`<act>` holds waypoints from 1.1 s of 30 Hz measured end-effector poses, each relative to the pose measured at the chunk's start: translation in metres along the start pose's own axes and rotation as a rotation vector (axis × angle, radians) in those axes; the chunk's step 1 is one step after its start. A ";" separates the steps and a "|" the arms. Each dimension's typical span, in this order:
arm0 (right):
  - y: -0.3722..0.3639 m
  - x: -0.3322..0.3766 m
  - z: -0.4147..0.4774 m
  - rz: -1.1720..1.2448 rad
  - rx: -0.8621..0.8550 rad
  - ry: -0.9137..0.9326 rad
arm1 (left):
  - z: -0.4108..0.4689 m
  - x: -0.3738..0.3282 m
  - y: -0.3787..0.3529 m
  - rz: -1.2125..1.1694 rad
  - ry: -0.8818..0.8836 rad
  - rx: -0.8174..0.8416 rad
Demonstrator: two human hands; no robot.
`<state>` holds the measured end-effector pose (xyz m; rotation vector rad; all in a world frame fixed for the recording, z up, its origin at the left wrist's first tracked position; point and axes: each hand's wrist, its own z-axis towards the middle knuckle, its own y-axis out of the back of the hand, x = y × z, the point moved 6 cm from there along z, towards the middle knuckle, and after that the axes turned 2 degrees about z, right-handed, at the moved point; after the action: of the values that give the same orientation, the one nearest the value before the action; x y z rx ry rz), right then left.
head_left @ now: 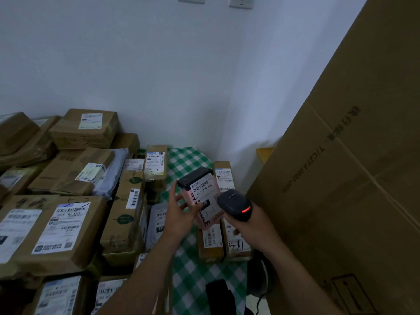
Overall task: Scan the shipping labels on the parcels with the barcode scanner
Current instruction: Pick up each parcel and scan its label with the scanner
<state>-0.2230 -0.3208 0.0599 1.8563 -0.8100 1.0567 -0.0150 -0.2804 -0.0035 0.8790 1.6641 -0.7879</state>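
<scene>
Head view: a black scanner (235,204), red light lit, is gripped in the right hand (250,228). Just beside it, a pink box (204,220) with a black lid and white label (205,192) is held tilted in the left hand's (181,214) curled fingers, above the tablecloth (193,280) near its right edge.

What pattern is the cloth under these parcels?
A green-and-white checked cloth; the head view shows it best.
</scene>
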 end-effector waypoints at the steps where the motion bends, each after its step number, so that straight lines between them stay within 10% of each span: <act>1: -0.005 0.002 0.000 -0.026 0.029 0.000 | 0.004 -0.001 0.000 0.014 -0.016 -0.015; 33: -0.021 -0.019 0.021 -0.027 0.086 -0.030 | 0.033 0.009 0.014 0.027 -0.120 -0.092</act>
<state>-0.2063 -0.3277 0.0289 1.9541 -0.7650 1.0633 0.0118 -0.2996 -0.0209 0.7739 1.5667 -0.7260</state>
